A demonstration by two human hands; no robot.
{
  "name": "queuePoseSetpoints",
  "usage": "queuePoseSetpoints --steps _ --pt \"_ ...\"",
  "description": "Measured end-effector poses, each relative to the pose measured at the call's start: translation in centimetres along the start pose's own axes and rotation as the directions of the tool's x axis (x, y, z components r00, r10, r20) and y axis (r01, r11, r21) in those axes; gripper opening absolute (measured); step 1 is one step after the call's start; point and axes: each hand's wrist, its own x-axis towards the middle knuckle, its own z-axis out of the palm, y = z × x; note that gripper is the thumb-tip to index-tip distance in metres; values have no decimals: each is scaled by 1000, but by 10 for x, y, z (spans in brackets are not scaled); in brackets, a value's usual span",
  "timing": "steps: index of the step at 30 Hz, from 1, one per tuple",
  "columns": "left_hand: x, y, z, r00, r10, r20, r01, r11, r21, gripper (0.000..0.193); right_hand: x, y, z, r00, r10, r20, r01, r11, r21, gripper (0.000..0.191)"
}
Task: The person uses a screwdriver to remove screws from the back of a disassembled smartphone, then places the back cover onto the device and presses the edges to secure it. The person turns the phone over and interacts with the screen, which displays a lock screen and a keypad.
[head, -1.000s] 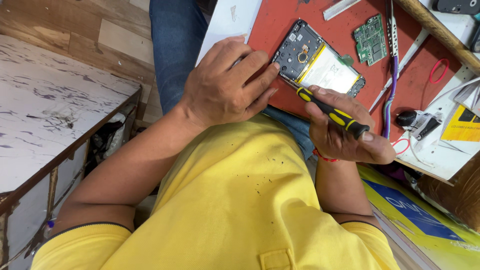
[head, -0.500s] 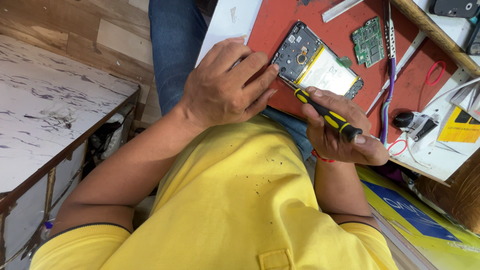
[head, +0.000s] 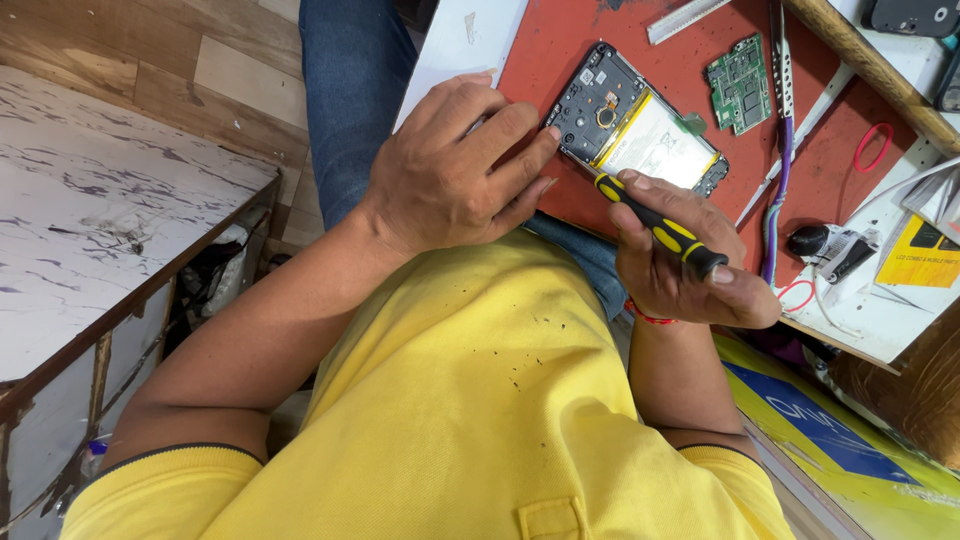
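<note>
I see my left hand (head: 455, 165) lying palm down on the red work mat (head: 830, 175), fingers together and stretched flat, their tips pressing against the near edge of the opened phone (head: 640, 130). It grips nothing; it only steadies the phone from the side. The phone lies back-up with its cover off, just beyond those fingertips, dark frame and camera ring at the end nearest the left hand, pale battery filling the rest.

My right hand (head: 685, 260) is curled tight around a black and yellow screwdriver (head: 655, 225). The handle runs across the palm under the thumb, and the shaft points up toward the phone's lower edge, the tip at or just beside the frame; I cannot tell whether it actually touches. A red thread band (head: 650, 317) sits at the wrist below this hand.

Beyond the right hand, past the phone, a green circuit board (head: 740, 83) lies loose on the mat. To the outer side of the right hand a purple cable (head: 775, 195) runs along the mat, with a red elastic ring (head: 873, 147) further out and a small black part (head: 810, 240) near the knuckles. A metal ruler (head: 690, 17) lies at the far edge of the mat
</note>
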Motion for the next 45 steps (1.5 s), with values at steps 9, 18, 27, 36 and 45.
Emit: queuePoseSetpoints --steps 9,18,27,36,45 --pt "-1 0 0 1000 3 -3 -3 1000 5 30 0 -3 -2 1000 8 17 -8 1000 -11 62" --pt "3 7 0 997 -68 -33 67 997 -23 27 -8 0 0 997 65 -29 -64 997 37 63" --pt "6 10 0 986 -143 -81 135 987 -89 17 -9 -1 1 997 63 -47 -60 996 67 67" --pt "10 9 0 985 -154 -83 147 986 -83 14 -7 -2 2 996 81 -26 -81 997 8 69" --pt "11 7 1 984 -140 -106 132 988 -83 13 -8 -2 -6 992 114 50 -114 993 -9 67"
